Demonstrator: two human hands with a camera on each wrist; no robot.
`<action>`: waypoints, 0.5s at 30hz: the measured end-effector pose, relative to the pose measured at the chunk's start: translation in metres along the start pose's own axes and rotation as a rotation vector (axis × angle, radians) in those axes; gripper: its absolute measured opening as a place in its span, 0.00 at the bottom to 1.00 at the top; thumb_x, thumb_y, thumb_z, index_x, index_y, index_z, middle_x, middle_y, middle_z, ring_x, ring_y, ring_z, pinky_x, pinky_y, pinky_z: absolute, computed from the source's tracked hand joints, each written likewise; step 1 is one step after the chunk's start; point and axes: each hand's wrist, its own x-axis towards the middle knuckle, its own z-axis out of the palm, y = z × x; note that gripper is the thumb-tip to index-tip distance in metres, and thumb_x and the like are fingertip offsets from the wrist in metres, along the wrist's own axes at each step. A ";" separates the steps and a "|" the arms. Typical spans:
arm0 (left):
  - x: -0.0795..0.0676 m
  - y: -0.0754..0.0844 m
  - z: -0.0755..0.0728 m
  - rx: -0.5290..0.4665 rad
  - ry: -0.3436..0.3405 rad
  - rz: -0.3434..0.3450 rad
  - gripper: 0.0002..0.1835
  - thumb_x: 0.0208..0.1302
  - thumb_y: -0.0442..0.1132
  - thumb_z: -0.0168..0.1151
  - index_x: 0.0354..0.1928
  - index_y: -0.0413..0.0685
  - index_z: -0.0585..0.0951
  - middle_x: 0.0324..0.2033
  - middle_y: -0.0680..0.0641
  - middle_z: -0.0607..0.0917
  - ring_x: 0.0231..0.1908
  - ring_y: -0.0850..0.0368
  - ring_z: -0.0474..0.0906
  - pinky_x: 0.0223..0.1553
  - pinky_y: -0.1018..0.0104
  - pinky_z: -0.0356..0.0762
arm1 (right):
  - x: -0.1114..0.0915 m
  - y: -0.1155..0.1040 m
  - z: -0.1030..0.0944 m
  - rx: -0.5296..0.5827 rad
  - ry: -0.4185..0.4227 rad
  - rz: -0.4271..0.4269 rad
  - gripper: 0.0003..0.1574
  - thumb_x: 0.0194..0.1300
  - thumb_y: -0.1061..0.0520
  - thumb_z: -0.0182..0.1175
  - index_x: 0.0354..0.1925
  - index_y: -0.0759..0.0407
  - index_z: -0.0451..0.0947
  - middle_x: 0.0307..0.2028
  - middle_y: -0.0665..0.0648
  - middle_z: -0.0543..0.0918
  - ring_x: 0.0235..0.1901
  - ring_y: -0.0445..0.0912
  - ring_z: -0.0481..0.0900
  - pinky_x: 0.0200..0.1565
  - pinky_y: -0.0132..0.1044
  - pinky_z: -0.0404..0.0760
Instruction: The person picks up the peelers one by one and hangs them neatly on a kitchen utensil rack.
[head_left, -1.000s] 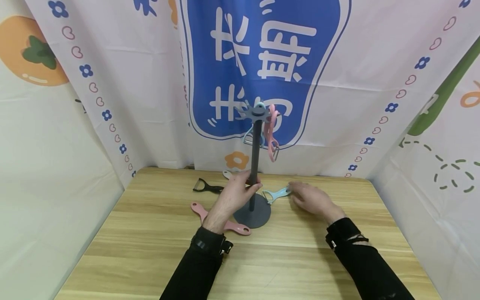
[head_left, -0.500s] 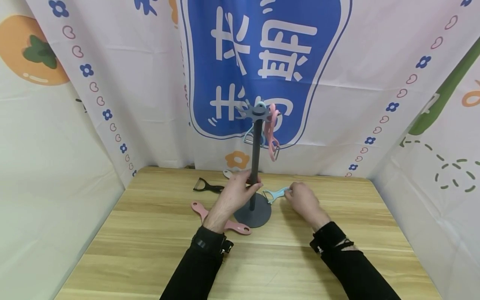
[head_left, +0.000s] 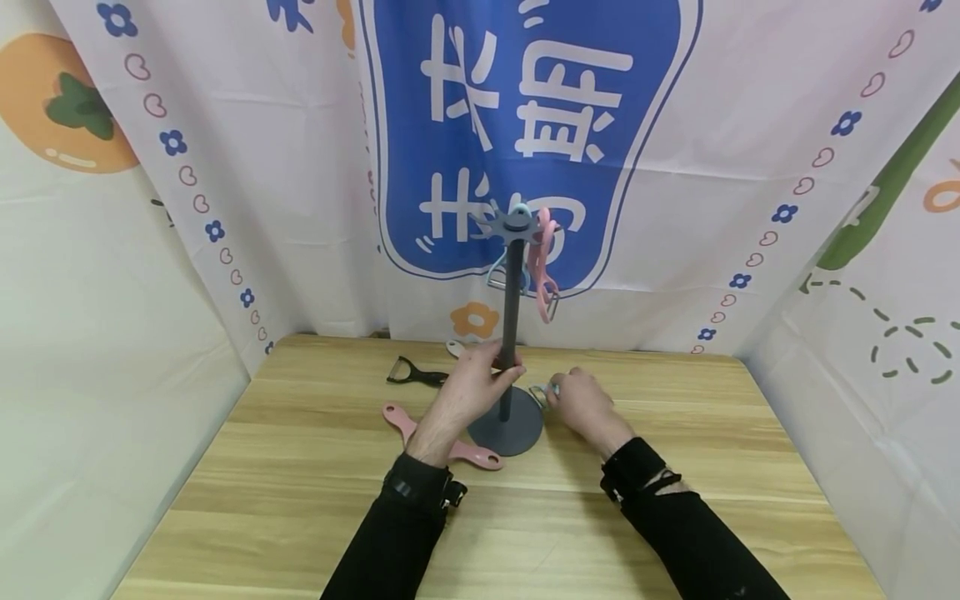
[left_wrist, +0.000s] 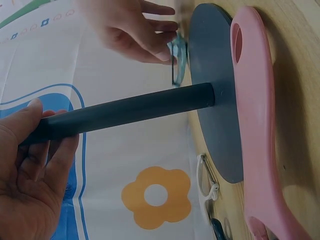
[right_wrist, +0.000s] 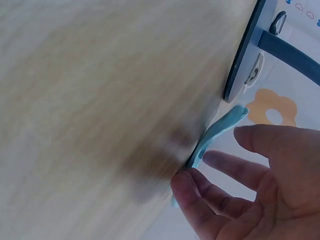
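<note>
Left hand (head_left: 467, 385) grips dark-grey, round-based pole stand (head_left: 512, 300), likely steadying it; right hand (head_left: 587, 406) touches slim light-blue plastic peeler (right_wrist: 222, 125), just right of lower centre beside base; pinch unclear.

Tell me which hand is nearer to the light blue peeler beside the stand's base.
Right. Your right hand has its fingers on the light blue peeler; your left hand is apart from it, gripping the stand's pole.
</note>
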 end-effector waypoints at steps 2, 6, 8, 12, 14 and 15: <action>0.000 0.000 0.000 0.000 -0.002 0.000 0.05 0.85 0.41 0.74 0.50 0.49 0.88 0.50 0.43 0.95 0.55 0.46 0.95 0.60 0.43 0.96 | 0.000 0.000 0.000 -0.019 -0.010 -0.013 0.17 0.90 0.51 0.64 0.60 0.61 0.93 0.56 0.69 0.91 0.52 0.64 0.93 0.50 0.59 0.97; 0.000 0.001 0.000 0.003 -0.004 0.000 0.03 0.85 0.40 0.74 0.51 0.50 0.88 0.51 0.43 0.95 0.56 0.46 0.95 0.60 0.43 0.96 | 0.000 0.001 -0.002 -0.030 -0.025 -0.025 0.17 0.90 0.51 0.65 0.63 0.59 0.92 0.54 0.70 0.90 0.51 0.66 0.93 0.47 0.61 0.97; 0.000 0.002 -0.001 0.004 -0.004 -0.002 0.03 0.85 0.40 0.73 0.51 0.51 0.88 0.51 0.43 0.95 0.56 0.45 0.95 0.59 0.42 0.96 | 0.000 0.002 -0.002 -0.028 -0.027 -0.020 0.16 0.90 0.51 0.66 0.63 0.58 0.92 0.51 0.69 0.88 0.47 0.63 0.91 0.40 0.57 0.95; -0.001 0.002 -0.001 0.009 0.000 -0.003 0.03 0.85 0.40 0.73 0.51 0.51 0.88 0.51 0.43 0.96 0.56 0.45 0.95 0.60 0.42 0.96 | -0.001 0.004 -0.003 -0.030 -0.035 -0.024 0.14 0.88 0.54 0.68 0.62 0.57 0.92 0.50 0.68 0.87 0.45 0.59 0.88 0.35 0.52 0.91; -0.001 0.002 -0.001 0.008 0.000 -0.005 0.03 0.85 0.40 0.74 0.51 0.51 0.88 0.51 0.43 0.95 0.57 0.45 0.95 0.61 0.42 0.96 | -0.002 0.005 -0.003 -0.024 -0.041 -0.029 0.13 0.87 0.55 0.69 0.61 0.57 0.92 0.50 0.68 0.87 0.45 0.58 0.87 0.34 0.50 0.90; -0.001 0.002 -0.001 0.007 -0.001 -0.005 0.03 0.85 0.40 0.74 0.51 0.50 0.88 0.51 0.42 0.95 0.57 0.45 0.95 0.61 0.42 0.96 | -0.002 0.006 -0.003 -0.017 -0.044 -0.030 0.12 0.87 0.57 0.69 0.60 0.58 0.92 0.51 0.68 0.87 0.45 0.58 0.86 0.34 0.49 0.90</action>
